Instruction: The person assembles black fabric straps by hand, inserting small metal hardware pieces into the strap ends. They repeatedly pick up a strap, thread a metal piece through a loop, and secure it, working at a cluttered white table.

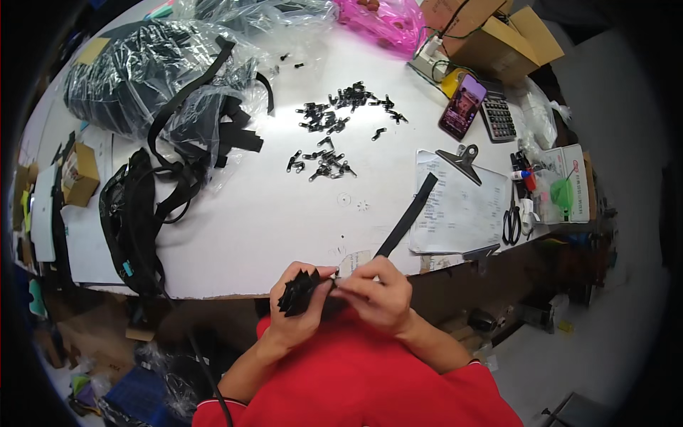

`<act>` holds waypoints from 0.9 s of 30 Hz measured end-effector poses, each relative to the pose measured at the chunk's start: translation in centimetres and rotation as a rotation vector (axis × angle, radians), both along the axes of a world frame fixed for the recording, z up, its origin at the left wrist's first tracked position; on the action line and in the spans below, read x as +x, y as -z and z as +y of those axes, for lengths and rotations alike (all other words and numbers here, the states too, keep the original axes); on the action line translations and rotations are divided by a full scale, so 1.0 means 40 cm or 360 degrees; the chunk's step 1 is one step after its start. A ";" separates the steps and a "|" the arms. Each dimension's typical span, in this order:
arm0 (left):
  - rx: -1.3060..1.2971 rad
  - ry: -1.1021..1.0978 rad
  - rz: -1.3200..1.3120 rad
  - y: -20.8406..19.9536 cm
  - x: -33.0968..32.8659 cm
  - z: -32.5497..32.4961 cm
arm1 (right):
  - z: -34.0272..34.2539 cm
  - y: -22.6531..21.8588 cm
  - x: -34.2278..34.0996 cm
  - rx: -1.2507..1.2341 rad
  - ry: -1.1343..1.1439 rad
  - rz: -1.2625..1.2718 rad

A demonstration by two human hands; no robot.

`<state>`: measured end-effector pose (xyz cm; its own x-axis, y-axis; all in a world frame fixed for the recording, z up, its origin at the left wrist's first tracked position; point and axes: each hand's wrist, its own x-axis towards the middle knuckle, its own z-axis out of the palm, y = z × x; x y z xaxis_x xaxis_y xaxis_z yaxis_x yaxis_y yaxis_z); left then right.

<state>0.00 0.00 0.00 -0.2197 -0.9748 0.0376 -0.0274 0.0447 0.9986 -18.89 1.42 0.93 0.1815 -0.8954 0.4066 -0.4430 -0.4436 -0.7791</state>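
Head-worn fisheye; steeply downward; table (270, 235) near

scattered on the white table (270, 228): small black clips (334, 124), clipboard with paper (455, 203), scissors (511, 219), phone (462, 107) beside calculator (498, 117), clear bags of black straps (156, 78), pink bag (380, 21), cardboard boxes (498, 39).

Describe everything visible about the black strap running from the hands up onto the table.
The black strap is a flat, narrow band that looks like woven webbing. It lies straight and slanted on the white table, its squared upper end resting on the paper on the clipboard. Its lower end crosses the table edge toward the right hand; whether the fingers actually grip it cannot be told.
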 end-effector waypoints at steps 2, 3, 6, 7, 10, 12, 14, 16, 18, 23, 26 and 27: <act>-0.0161 0.0022 -0.0074 0.009 0.015 -0.012 | 0.005 -0.012 0.020 0.0001 -0.0108 -0.0204; -0.0129 -0.0006 -0.0010 0.003 0.002 -0.009 | 0.013 -0.014 0.021 0.0350 0.0040 -0.0402; -0.0108 -0.0057 0.0091 -0.016 -0.026 -0.005 | 0.018 -0.004 0.025 0.1200 0.0264 -0.0847; -0.0151 -0.0055 0.0069 -0.010 -0.023 -0.004 | 0.019 0.004 0.026 0.1198 0.0209 -0.0912; -0.0055 -0.0091 0.0192 -0.004 -0.029 0.002 | 0.024 0.010 0.038 0.1258 0.0064 -0.1179; -0.0027 -0.0059 0.0248 0.005 -0.023 0.000 | 0.027 0.016 0.047 0.1224 0.0113 -0.1209; 0.0044 -0.0058 0.0296 0.004 -0.021 0.002 | 0.029 0.016 0.054 0.1186 0.0119 -0.1251; 0.0134 -0.0048 0.0357 0.008 -0.018 0.005 | 0.026 0.006 0.057 0.1172 0.0117 -0.1359; 0.0254 -0.0031 0.0411 0.011 -0.013 0.011 | 0.020 0.007 0.048 0.1161 0.0046 -0.1246; 0.0325 0.0044 0.0505 0.013 -0.012 0.012 | 0.015 0.013 0.033 0.1207 -0.0039 -0.1126; 0.0357 0.0125 0.0522 0.017 -0.002 0.009 | 0.011 0.011 0.025 0.1301 -0.0051 -0.1131; 0.0364 0.0160 0.0522 0.018 0.001 0.008 | 0.009 0.008 0.021 0.1338 -0.0042 -0.1126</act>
<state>0.04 0.32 -0.70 -0.3269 -0.9404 -0.0936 0.2870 -0.1931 0.9383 -18.05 1.78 0.61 0.1712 -0.9346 -0.3119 0.2250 0.3452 -0.9111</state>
